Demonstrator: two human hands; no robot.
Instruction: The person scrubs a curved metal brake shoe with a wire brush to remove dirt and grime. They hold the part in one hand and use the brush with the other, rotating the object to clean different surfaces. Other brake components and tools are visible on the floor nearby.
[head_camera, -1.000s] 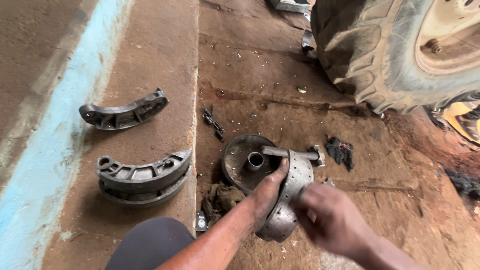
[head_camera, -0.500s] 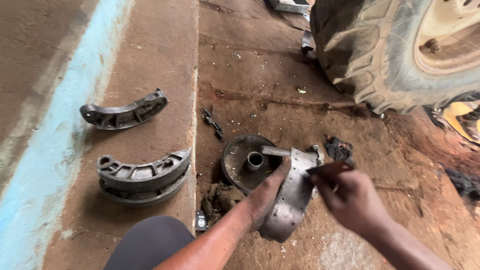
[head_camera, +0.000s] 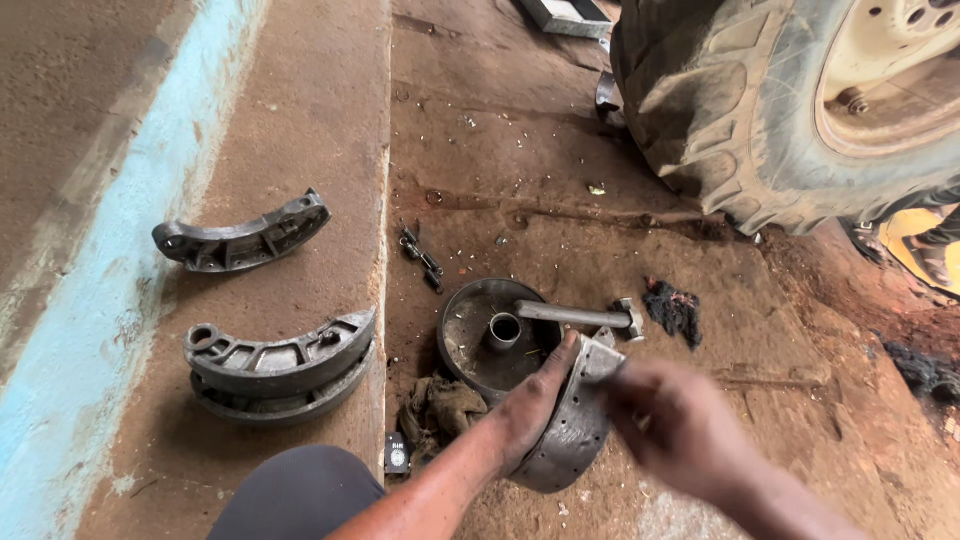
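Dirt workshop floor (head_camera: 520, 180) beside tractor tyre (head_camera: 730, 110); left hand (head_camera: 535, 400) grips brake shoe (head_camera: 570, 430), blurred right hand (head_camera: 680, 430) grip unclear

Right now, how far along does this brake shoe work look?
Three brake shoes already lie on the raised concrete strip, one alone and two stacked. In hand: the left hand has its grip on a fourth curved shoe, propped on edge beside the round drum, while the blurred right hand works at its face. A hammer lies across the drum. How much of that face remains, I cannot tell.
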